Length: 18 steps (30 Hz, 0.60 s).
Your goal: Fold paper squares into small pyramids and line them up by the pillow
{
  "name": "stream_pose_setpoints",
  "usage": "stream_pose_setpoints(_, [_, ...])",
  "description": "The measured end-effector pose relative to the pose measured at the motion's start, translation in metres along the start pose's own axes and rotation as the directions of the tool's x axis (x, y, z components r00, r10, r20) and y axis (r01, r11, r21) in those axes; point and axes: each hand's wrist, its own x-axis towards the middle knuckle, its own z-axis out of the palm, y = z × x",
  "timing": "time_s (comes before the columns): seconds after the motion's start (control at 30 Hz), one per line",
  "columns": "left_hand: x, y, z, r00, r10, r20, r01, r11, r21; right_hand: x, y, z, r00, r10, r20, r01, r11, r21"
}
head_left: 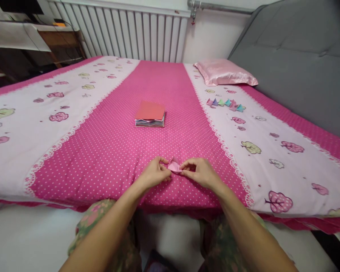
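A small pink folded paper piece (174, 166) lies on the pink dotted bedspread (116, 151) near the bed's front edge. My left hand (155, 173) pinches its left side with curled fingers. My right hand (200, 172) pinches its right side, thumb and forefinger pressed on the paper. Further back, in the middle of the bed, sits a stack of square papers (150, 114) with a red sheet on top. A row of several small folded paper shapes (226, 104) in pink, purple, green and blue lies to the right, just below the pillow.
A pink satin pillow (225, 71) rests at the far right by the grey padded headboard (300, 56). A white radiator (124, 32) lines the wall behind the bed. A wooden desk (59, 43) stands at the far left. My knees, in patterned fabric, show below the bed edge.
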Motion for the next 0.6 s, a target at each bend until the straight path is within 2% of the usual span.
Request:
stream_pose_setpoints(0.13, [0.006, -0.002, 0.0, 0.99, 0.114, -0.087, -0.121, 0.99, -0.078, -0.003, -0.008, 0.006, 1.0, -0.01, 0.017, 0.009, 0.999, 0.035])
stream_pose_setpoints(0.2, [0.008, -0.002, -0.002, 0.976, 0.163, -0.147, -0.169, 0.985, -0.027, -0.004, -0.012, 0.008, 1.0, -0.008, 0.019, 0.006, 0.995, 0.1])
stream_pose_setpoints(0.27, [0.007, -0.001, -0.004, 0.944, 0.265, -0.194, -0.247, 0.962, 0.115, -0.004, -0.013, 0.007, 0.998, 0.03, -0.057, -0.022, 0.991, 0.134])
stream_pose_setpoints(0.3, [0.005, 0.0, -0.005, 0.916, 0.35, -0.196, -0.306, 0.926, 0.221, -0.004, -0.013, 0.006, 0.991, 0.057, -0.123, -0.042, 0.991, 0.127])
stream_pose_setpoints(0.37, [0.001, 0.001, -0.005, 0.829, 0.54, -0.144, -0.438, 0.788, 0.433, -0.003, -0.011, 0.003, 0.961, 0.107, -0.254, -0.087, 0.992, 0.092])
stream_pose_setpoints(0.43, [-0.003, 0.0, -0.002, 0.74, 0.67, -0.06, -0.529, 0.634, 0.564, -0.002, -0.008, 0.001, 0.944, 0.128, -0.306, -0.113, 0.991, 0.064])
stream_pose_setpoints(0.47, [-0.005, -0.001, 0.001, 0.716, 0.698, -0.03, -0.546, 0.586, 0.599, -0.001, -0.007, 0.001, 0.944, 0.13, -0.302, -0.117, 0.991, 0.058])
stream_pose_setpoints(0.53, [-0.006, -0.003, 0.005, 0.711, 0.704, 0.0, -0.529, 0.534, 0.659, 0.0, -0.005, 0.004, 0.951, 0.13, -0.28, -0.12, 0.991, 0.052])
stream_pose_setpoints(0.6, [-0.005, -0.006, 0.009, 0.732, 0.682, -0.001, -0.476, 0.512, 0.715, 0.001, -0.003, 0.01, 0.955, 0.129, -0.265, -0.127, 0.992, 0.025])
